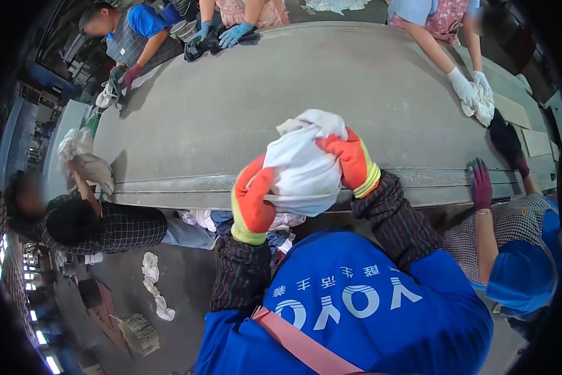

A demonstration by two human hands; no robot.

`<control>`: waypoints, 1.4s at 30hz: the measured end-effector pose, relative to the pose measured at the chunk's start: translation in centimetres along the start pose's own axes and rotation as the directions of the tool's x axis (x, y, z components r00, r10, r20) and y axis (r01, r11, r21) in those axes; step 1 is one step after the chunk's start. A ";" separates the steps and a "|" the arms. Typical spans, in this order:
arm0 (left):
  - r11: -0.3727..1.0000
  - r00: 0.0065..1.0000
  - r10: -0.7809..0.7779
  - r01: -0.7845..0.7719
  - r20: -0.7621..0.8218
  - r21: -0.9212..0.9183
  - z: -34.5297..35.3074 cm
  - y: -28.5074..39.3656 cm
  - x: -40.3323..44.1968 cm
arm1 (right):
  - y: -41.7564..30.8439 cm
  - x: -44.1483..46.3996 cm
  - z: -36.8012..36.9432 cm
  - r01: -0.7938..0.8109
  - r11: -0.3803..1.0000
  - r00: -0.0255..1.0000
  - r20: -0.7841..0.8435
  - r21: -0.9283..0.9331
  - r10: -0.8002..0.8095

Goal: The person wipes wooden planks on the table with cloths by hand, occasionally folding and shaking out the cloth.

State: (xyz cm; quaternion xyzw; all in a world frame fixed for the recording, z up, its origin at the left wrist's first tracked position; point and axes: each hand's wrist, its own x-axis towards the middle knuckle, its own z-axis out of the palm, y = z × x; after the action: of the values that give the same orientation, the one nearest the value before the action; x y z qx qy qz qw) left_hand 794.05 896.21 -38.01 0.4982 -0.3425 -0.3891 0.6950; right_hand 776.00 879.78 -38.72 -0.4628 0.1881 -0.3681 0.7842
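Note:
Both of my hands wear orange gloves with yellow cuffs. Between them, over the near edge of the grey table (243, 100), hangs a bunched white cloth (303, 165). My left hand (253, 197) grips its left side, fingers curled on the fabric. On the upper right side of the same cloth, my right hand (353, 159) is closed with its fingers pressed into the folds. The cloth's lower part sags between the two hands.
Co-workers stand around the table, handling a dark cloth (221, 42) and white cloths (481, 103). A co-worker's maroon-gloved hand (481, 184) rests at the right edge. Piled fabric (284, 222) lies below the near edge; a white cloth strip (152, 281) is on the floor.

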 end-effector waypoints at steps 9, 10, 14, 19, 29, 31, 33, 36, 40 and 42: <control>0.989 0.905 0.147 -0.121 -0.399 0.090 0.0 1.2 -0.6 | 0.1 1.8 -1.2 -0.050 0.998 0.971 -0.232 0.027 0.055; 0.982 0.922 0.153 -0.100 -0.357 0.162 1.2 1.1 -0.6 | -0.1 1.9 -0.3 -0.085 0.989 0.976 -0.189 0.120 0.107; 0.985 0.988 -0.039 0.012 -0.152 -0.172 3.6 -0.7 0.0 | 0.4 1.6 3.3 -0.124 0.986 0.991 -0.024 0.113 0.128; 0.964 0.998 0.007 -0.023 -0.062 -0.264 0.7 -4.3 1.6 | 2.4 1.6 4.5 0.012 0.954 0.994 -0.102 -0.299 -0.044; 0.983 0.968 0.184 -0.183 -0.171 0.024 2.7 -5.8 3.1 | 1.9 -0.6 4.8 -0.169 0.985 0.984 0.051 0.017 0.168; 0.969 0.962 0.188 -0.149 -0.198 0.195 2.8 -4.3 2.4 | 2.9 -0.7 3.4 -0.098 0.987 0.994 0.028 -0.127 0.102; 0.951 0.959 0.194 -0.132 -0.207 0.281 1.6 -4.1 1.6 | 3.5 -0.1 1.6 0.009 0.996 0.996 -0.082 -0.089 -0.016; 0.962 0.943 -0.272 0.271 -0.193 -0.030 -0.9 -4.8 0.6 | 2.0 0.5 -0.2 0.110 0.985 0.980 -0.154 -0.130 -0.130; 0.695 0.820 -0.572 0.497 0.018 -0.519 3.2 -1.3 -2.0 | 1.4 -0.9 0.6 0.154 0.977 0.983 -0.081 -0.147 -0.167; 0.851 0.923 -0.385 0.359 0.010 -0.384 3.5 -2.6 -1.3 | 2.1 -2.3 2.1 0.101 0.993 0.995 -0.003 -0.059 -0.101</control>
State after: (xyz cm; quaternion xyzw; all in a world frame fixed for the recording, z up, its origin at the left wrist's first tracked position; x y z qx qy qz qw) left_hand 789.94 895.35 -39.69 0.4245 -0.1344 -0.5579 0.7004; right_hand 776.64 883.31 -39.57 -0.4935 0.1778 -0.4031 0.7499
